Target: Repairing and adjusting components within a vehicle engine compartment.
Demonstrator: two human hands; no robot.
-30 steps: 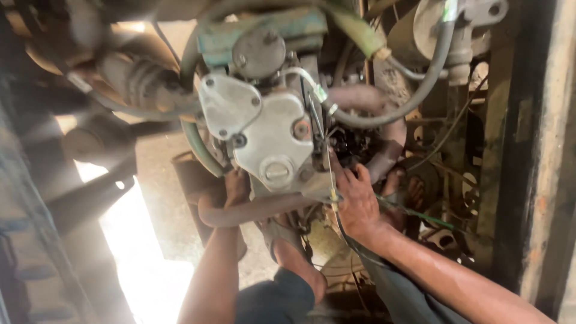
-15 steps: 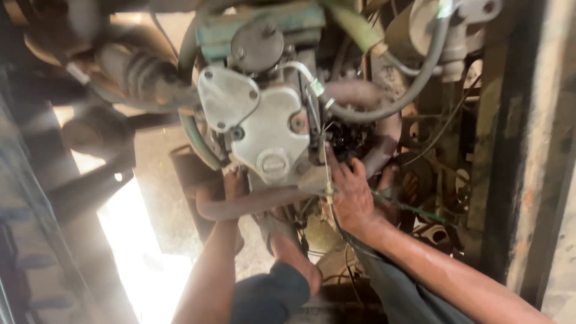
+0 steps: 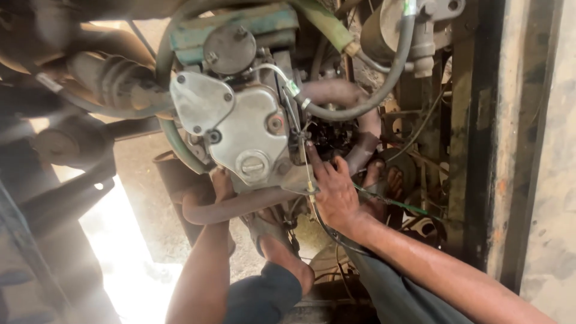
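Observation:
A dirty engine with a silver cover plate [image 3: 240, 129] hangs above me in the head view. My left hand [image 3: 221, 183] reaches up beneath the cover, fingers hidden behind a rusty pipe [image 3: 240, 205], so what it grips stays unseen. My right hand [image 3: 333, 189] presses on the dark part [image 3: 330, 138] just right of the cover, fingers spread against it beside a thin cable [image 3: 307, 174]. Nothing shows in its palm.
A grey hose [image 3: 372, 96] loops over the engine's right side and a green hose [image 3: 327, 24] runs above. A dark frame rail [image 3: 474, 150] stands at the right. My knee and foot [image 3: 273, 240] are below. Sunlit ground [image 3: 120, 258] lies lower left.
The view has shifted slightly, so the engine sits a little lower and left. My right hand's fingers have crept up toward the dark part. My left hand stays under the cover.

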